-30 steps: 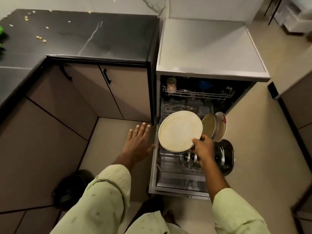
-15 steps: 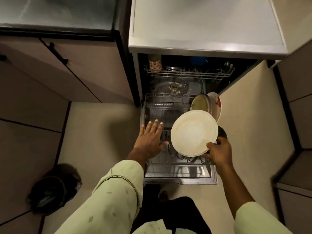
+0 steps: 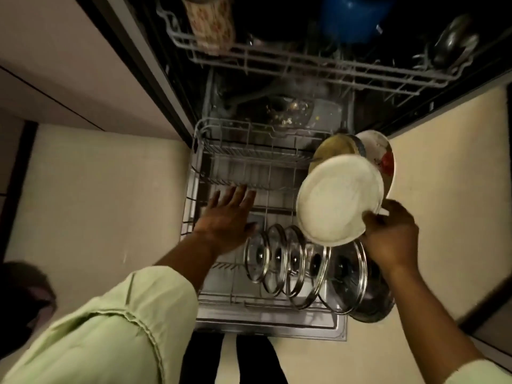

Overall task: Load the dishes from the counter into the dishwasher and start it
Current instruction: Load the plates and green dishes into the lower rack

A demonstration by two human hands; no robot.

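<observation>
Field notes, working outward from my own body. Nearest is my pale green sleeve, then the open dishwasher door lying flat below me. On it, the lower rack is pulled right out. A row of glass lids stands on edge in its near right part, with a steel pot tucked at the right end. My left hand is wide, fingers straight and spread over the rack's bare left half. I cannot tell whether it touches the wires. My right hand pinches the near rim of the cream plate. The plate is tilted in the air above the right side of the rack, between the lids and two plates already standing. Those are a yellowish plate and a red-patterned plate. Farther in, the upper rack carries a patterned cup, something blue and a steel utensil. My judgement is that loading is well along, but this plate is not yet seated. The counter is out of view, so I cannot count what remains there. Sliding the rack in, shutting the door and starting the machine are all left.
</observation>
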